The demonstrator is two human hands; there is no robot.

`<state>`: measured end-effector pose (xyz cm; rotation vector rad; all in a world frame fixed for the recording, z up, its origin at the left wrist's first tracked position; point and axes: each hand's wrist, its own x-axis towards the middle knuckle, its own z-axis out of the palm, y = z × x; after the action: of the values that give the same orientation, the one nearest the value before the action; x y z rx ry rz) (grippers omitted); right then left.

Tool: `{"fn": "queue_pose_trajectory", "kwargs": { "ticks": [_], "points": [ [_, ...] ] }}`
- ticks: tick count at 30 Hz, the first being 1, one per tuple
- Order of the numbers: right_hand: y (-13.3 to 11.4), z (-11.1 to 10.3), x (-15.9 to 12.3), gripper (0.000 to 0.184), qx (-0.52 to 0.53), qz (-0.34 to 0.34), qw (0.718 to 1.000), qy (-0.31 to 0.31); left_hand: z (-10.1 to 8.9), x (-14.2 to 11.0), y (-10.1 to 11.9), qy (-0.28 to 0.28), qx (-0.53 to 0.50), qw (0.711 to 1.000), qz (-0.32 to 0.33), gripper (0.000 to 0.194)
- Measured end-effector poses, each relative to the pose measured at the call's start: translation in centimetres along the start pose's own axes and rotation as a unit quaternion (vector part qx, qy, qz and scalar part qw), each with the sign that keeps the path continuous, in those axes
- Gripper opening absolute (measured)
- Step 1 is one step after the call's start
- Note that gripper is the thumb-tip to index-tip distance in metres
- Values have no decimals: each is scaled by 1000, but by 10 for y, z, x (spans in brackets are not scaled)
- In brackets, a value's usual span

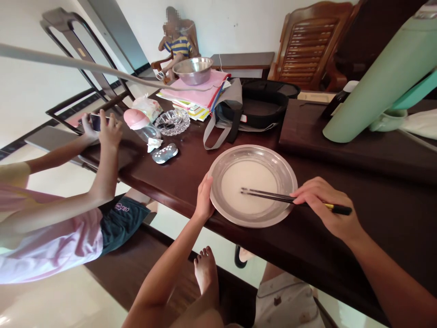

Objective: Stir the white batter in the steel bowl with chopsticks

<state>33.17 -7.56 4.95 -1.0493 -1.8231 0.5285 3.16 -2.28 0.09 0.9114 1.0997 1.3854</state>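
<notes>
A round metal plate [285, 171] with a thin layer of white liquid lies on the dark wooden table [341, 228] near its front edge. My left hand [204, 198] is closed on the plate's left rim. My right hand [324, 202] is closed on a pair of dark chopsticks [262, 194], whose tips rest in the white liquid near the plate's middle.
Another person in pink at the left holds a phone [99, 122] over the table. Near them lie a pink-lidded bottle [139, 124], a glass dish [172, 121] and a controller [165, 153]. Books with a steel bowl [193, 69], a black bag [259, 107] and a green flask [382, 77] stand behind.
</notes>
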Motion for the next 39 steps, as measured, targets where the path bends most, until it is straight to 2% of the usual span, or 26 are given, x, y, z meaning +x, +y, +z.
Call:
{"fn": "queue_pose_trajectory", "kwargs": {
  "ticks": [2,5,9,11,14,18,23,28,32,36,39],
  "points": [
    [0,0,0,22,-18,2,1000,22,-1,0,0,1,1,1000,1,50],
    [0,0,-1,27,14,18,998,60,-1,0,1,-2,5,1000,0,48],
    [-1,1,-2,22,0,-2,1000,1,-2,0,0,-3,-1,1000,-1,49],
    [-1,1,-2,20,-24,-4,1000,16,-2,0,0,-2,-4,1000,-1,49],
    [-1,1,-2,25,-1,18,998,53,-2,-1,0,-4,1,1000,-2,50],
    [-2,2,-1,22,-1,-4,1000,0,-2,0,1,-5,-4,1000,-2,49],
    [-2,2,-1,25,-5,27,998,56,-2,0,-1,-10,0,1000,-1,50],
    [-3,3,0,22,-12,-9,1000,-5,-2,0,-1,-9,-6,1000,2,49],
    [-4,3,1,23,-9,7,999,43,-2,1,0,-7,-2,1000,3,47],
    [-5,3,1,23,-7,-16,1000,-3,-3,1,0,-8,9,1000,1,47],
    [-5,3,1,22,-14,-12,1000,22,-3,1,-1,-7,11,1000,6,48]
  ]
}}
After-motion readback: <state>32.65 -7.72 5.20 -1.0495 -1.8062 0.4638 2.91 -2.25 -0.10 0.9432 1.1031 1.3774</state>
